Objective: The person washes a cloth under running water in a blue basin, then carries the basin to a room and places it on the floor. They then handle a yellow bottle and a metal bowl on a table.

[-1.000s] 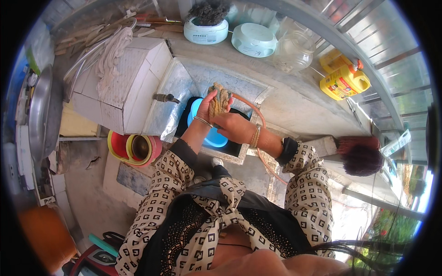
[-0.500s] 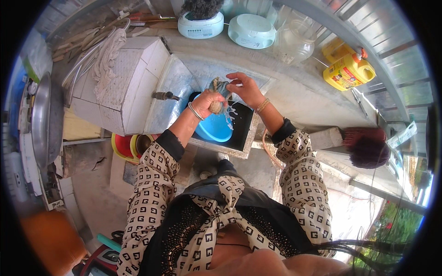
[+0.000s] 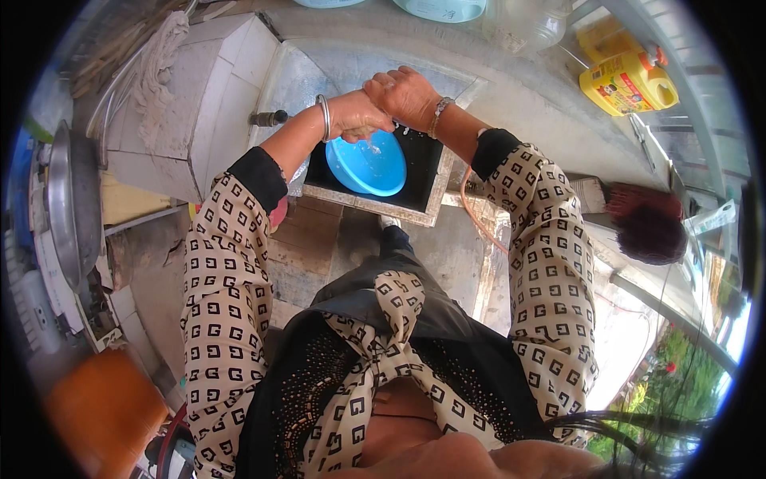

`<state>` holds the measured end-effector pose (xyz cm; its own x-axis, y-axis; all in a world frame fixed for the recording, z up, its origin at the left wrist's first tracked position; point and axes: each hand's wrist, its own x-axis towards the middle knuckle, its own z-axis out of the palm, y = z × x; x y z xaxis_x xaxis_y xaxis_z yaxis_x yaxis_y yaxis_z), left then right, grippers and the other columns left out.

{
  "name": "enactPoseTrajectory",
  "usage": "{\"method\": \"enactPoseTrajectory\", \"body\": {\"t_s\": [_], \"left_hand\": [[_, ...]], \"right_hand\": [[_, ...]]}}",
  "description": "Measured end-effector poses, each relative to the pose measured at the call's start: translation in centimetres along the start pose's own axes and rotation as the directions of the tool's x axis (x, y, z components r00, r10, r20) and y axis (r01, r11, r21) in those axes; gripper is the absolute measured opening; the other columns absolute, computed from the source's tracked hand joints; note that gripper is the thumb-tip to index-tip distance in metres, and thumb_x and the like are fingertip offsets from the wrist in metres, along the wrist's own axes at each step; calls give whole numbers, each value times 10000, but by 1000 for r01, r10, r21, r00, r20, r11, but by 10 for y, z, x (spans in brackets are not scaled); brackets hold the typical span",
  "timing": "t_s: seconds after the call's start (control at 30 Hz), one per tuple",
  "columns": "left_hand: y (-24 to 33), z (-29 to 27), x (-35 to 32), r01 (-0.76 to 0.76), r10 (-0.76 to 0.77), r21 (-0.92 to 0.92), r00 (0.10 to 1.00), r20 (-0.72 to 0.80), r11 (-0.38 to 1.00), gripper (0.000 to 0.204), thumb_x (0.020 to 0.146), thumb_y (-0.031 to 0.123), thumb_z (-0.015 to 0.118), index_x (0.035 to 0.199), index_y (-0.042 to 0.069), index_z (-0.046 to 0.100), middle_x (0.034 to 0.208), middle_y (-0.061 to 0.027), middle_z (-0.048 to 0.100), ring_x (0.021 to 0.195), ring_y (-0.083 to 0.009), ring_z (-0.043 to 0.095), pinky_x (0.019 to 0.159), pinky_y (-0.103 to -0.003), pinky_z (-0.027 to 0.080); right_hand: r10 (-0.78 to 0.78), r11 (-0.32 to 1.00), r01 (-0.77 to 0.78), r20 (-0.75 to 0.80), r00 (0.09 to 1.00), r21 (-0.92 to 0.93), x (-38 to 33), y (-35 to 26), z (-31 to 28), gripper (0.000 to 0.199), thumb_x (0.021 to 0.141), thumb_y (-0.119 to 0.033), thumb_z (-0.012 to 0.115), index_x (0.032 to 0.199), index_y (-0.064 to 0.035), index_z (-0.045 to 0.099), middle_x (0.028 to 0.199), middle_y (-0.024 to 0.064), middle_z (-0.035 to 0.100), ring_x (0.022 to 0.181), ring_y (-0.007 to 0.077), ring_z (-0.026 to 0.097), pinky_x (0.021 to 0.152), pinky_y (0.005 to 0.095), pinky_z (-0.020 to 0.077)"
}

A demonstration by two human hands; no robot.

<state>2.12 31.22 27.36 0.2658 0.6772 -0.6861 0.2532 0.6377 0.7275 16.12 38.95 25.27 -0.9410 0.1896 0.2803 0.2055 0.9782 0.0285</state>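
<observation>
My left hand (image 3: 359, 114) and my right hand (image 3: 404, 97) are pressed together, both closed, above a sink (image 3: 432, 206). A wet cloth is in their grip, almost wholly hidden by the fingers now; half a second ago it showed as a grey-green and beige bundle. Below the hands a blue plastic basin (image 3: 369, 168) sits tilted in the dark sink, with a few white drops or suds around its upper edge. To the left of my left wrist a tap (image 3: 269, 118) sticks out from a tiled block.
The white tiled block (image 3: 171, 120) at left carries a crumpled rag (image 3: 163, 68). A large metal pan (image 3: 76, 207) leans at far left. A yellow jug (image 3: 630, 84) stands on the ledge at right, above a dark red mop head (image 3: 650, 227). An orange hose (image 3: 481, 219) hangs beside the sink.
My right hand has come down from a loose, half-open pose and closed against my left. The cloth has gone from view between them. The whole view has shifted slightly.
</observation>
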Motion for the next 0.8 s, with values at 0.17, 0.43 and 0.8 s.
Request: {"method": "enactPoseTrajectory", "body": {"t_s": [0.17, 0.43, 0.8], "left_hand": [[-28, 6, 33, 55, 374, 765, 849, -375, 642, 141, 760, 145, 599, 857, 43, 595, 930, -261, 609, 874, -375, 606, 716, -439, 498], [-28, 5, 10, -41, 867, 999, 498, 1, 22, 374, 805, 102, 548, 1177, 90, 509, 861, -160, 630, 774, -304, 628, 642, -349, 516], [-11, -9, -12, -201, 164, -679, 979, -120, 706, 224, 810, 189, 583, 663, 105, 437, 549, 35, 378, 374, -39, 296, 326, -187, 172]], "right_hand": [[361, 860, -443, 310, 879, 254, 0, -20, 24, 187, 733, -180, 615, 849, -53, 540, 731, 159, 614, 743, 293, 642, 615, 397, 492], [-161, -518, -588, 604, 781, 622, -14, 5, 24, 398, 728, -50, 645, 1105, -44, 517, 602, -15, 429, 551, 120, 436, 499, 254, 359], [-121, 989, 90, -282, 952, -121, -19, -9, -29, 732, 695, -100, 693, 1339, -166, 352, 1206, 75, 452, 1034, 206, 544, 778, 308, 480]]}}
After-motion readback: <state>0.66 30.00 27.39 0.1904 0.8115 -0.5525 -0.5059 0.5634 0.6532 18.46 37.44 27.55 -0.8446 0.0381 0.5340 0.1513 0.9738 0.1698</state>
